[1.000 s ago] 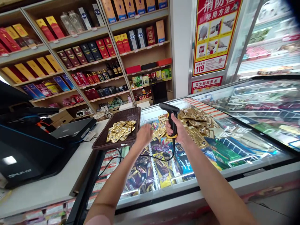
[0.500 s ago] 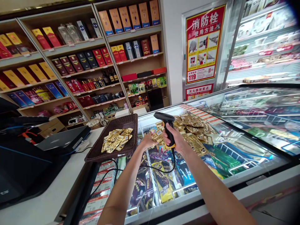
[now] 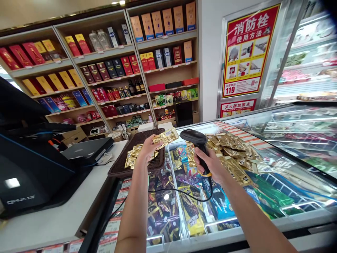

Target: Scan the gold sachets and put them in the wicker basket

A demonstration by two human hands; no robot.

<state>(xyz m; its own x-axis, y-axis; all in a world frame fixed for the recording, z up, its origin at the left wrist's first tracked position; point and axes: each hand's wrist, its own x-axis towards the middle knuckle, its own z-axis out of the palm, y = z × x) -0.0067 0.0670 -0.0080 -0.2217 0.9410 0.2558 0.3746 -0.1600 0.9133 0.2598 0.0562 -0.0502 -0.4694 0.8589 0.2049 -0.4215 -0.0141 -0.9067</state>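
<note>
Between the fingers of my left hand (image 3: 150, 146) is a gold foil packet (image 3: 166, 137) with a barcode on it, raised above the right side of a brown woven basket (image 3: 121, 168). Several more gold packets (image 3: 133, 154) lie inside that basket, partly hidden by my left hand and forearm. My right hand (image 3: 207, 163) is wrapped round the handle of a black barcode scanner (image 3: 196, 138), whose head points left toward the held packet. A pile of gold packets (image 3: 231, 147) is spread over the freezer's glass top, to the right of the scanner and beyond it.
Bagged ice creams (image 3: 191, 211) show through the glass of the chest freezer. The scanner's black cable (image 3: 181, 192) loops across the glass. On the left, a counter (image 3: 65, 218) bears a black machine (image 3: 34, 168). Shelves of boxes (image 3: 116, 72) stand behind.
My left hand has lifted a gold packet from the glass and carried it up and left to the basket. The scanner stays in my right hand. The view has shifted left.
</note>
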